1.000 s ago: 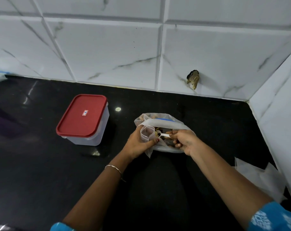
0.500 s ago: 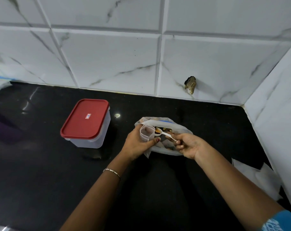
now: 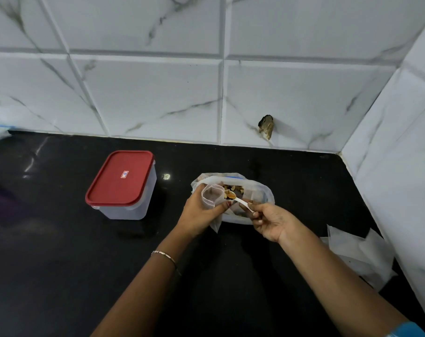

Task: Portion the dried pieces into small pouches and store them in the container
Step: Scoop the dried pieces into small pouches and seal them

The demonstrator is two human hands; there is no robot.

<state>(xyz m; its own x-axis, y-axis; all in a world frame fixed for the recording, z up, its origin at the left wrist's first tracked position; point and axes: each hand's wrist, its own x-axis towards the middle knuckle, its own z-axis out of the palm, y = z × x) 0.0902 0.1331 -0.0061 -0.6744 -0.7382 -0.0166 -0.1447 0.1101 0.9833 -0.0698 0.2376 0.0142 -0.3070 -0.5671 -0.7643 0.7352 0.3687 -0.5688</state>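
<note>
Centre of frame: right hand [image 3: 269, 222] pinching spoon [image 3: 243, 203] by its handle, lifting it loaded with pieces [image 3: 232, 188] out of bag [image 3: 257, 190], where it was digging a second ago, and nearing pouch [image 3: 211, 194] mouth. Left hand [image 3: 199, 215] gripping pouch open over bag. Filling proceeding. Container [image 3: 124, 183], centre left, sitting lidded.

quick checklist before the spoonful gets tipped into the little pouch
1. Small pouch mouth held open by left hand: ok.
2. White spoon loaded with dried pieces, pinched by right hand: ok.
3. Spoon bowl fully over the pouch mouth: cannot tell, it sits at the rim.
4. Large bag open below to catch spills: ok.
5. Container open for storing: not ok, red lid is on.
6. Spare pouches on the counter: ok.
</note>
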